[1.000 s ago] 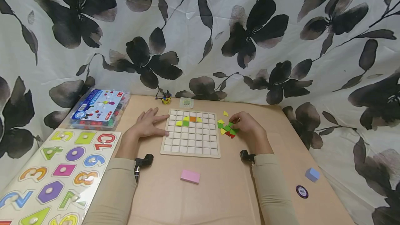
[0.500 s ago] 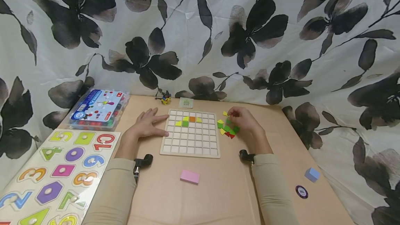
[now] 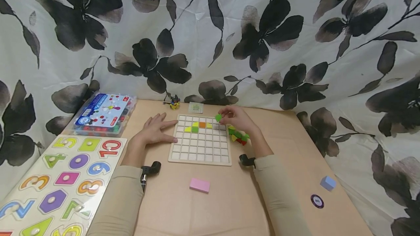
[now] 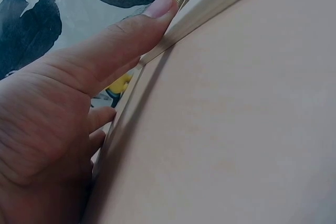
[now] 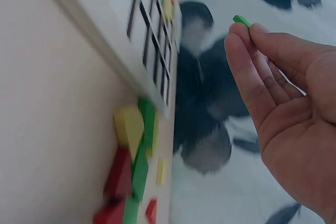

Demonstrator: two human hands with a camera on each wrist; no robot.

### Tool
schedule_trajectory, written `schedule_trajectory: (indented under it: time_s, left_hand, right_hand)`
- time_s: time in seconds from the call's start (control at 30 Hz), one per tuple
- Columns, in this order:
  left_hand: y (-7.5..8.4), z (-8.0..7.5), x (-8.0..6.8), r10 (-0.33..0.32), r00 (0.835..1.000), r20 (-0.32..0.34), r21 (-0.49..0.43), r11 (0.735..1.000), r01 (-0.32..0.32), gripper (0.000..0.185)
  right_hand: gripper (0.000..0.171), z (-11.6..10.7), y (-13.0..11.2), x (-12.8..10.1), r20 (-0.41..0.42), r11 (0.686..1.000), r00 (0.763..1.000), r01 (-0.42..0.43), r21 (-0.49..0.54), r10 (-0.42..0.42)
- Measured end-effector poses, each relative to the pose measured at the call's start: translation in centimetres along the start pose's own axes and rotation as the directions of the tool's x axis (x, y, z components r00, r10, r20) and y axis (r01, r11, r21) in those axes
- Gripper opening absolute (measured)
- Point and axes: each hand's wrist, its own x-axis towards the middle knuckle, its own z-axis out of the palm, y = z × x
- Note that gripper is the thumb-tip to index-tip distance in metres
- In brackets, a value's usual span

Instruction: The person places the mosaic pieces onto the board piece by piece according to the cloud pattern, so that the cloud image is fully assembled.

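A white gridded wooden board (image 3: 200,147) lies mid-table. A few yellow tiles, a green square and an orange tile (image 3: 202,125) sit in its upper cells. My left hand (image 3: 158,130) rests at the board's left edge, thumb and index finger stretched out against it; the left wrist view has the thumb (image 4: 142,30) on the rim. Between thumb and fingertips my right hand (image 3: 238,120) pinches a green square tile (image 3: 218,118), held above the board's upper right. That tile (image 5: 241,21) appears edge-on in the right wrist view. Loose green, yellow and red tiles (image 3: 242,137) lie right of the board.
A pink block (image 3: 199,185) lies in front of the board. To the right are a blue cube (image 3: 328,183) and a dark chip (image 3: 317,201). A number puzzle (image 3: 70,156) and plastic box (image 3: 95,131) occupy the left. Behind stand a small card (image 3: 195,107) and yellow toy (image 3: 174,103).
My right hand has left the loose tiles and moved left to the board's upper right corner, bringing a green tile along. My left hand stays in place.
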Motion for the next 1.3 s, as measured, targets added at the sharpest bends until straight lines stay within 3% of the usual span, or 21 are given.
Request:
schedule_trajectory:
  time_s: [0.17,0.33,0.63,0.9,1.07,1.3]
  left_hand:
    - [0.0,0.0,0.0,0.002,1.000,-0.002,-0.001,1.000,-0.002,0.092]
    - [-0.1,0.0,0.1,0.009,1.000,-0.006,0.003,1.000,-0.009,0.092]
    - [-0.1,0.0,0.1,0.022,1.000,-0.007,0.015,1.000,-0.022,0.091]
    - [0.1,-0.2,0.0,0.026,1.000,-0.011,0.011,1.000,-0.025,0.090]
    - [0.0,-0.2,0.0,0.029,0.999,-0.014,0.009,1.000,-0.029,0.090]
    - [-0.2,-0.1,0.1,0.024,1.000,-0.006,0.004,1.000,-0.024,0.091]
  right_hand:
    - [0.022,2.1,-0.8,1.8,0.070,0.980,0.994,0.092,-0.174,-0.081]
    - [0.020,3.6,-0.9,2.9,0.145,0.952,0.979,0.174,-0.253,-0.141]
    - [0.017,5.3,-0.9,3.4,0.227,0.943,0.973,0.105,-0.317,-0.033]
    - [0.020,5.8,-1.2,3.4,0.226,0.914,0.974,0.104,-0.391,-0.014]
    - [0.026,5.6,-1.2,3.2,0.224,0.912,0.974,0.099,-0.397,-0.008]
    - [0.040,3.4,-2.1,1.0,0.095,0.944,0.993,0.093,-0.316,-0.066]
